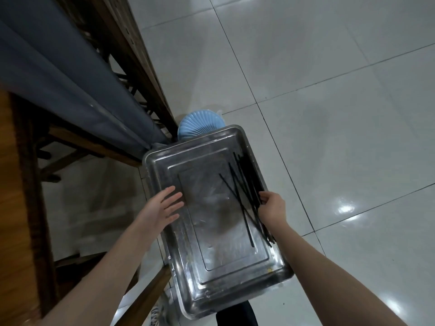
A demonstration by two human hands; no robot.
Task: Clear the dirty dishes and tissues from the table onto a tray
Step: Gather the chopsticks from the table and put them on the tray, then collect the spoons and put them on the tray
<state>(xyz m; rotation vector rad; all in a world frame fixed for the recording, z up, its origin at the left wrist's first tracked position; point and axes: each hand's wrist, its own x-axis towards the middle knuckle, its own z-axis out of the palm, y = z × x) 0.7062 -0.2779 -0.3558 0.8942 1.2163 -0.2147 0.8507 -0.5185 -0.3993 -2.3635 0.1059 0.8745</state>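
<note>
— How far along are you with the clearing?

— Not far, I think. The metal tray is in front of me, low beside the surface with the grey cloth. It holds only black chopsticks, lying along its right side. I see no tissues in it, and no dishes yet. A blue ribbed dish shows just beyond the far rim, partly hidden, so I cannot tell if it is on the tray.

— And your hands?

— My left hand is wide, fingers straight, over the left rim. My right hand is at the right rim, fingers curled on the chopsticks.

— Is there room to move?

— To the right the tiled floor is free. To the left the cloth and the wooden frames are close to the tray's far corner, so I judge I must lift things over that edge with care. What carries the tray is hidden from me.
</note>
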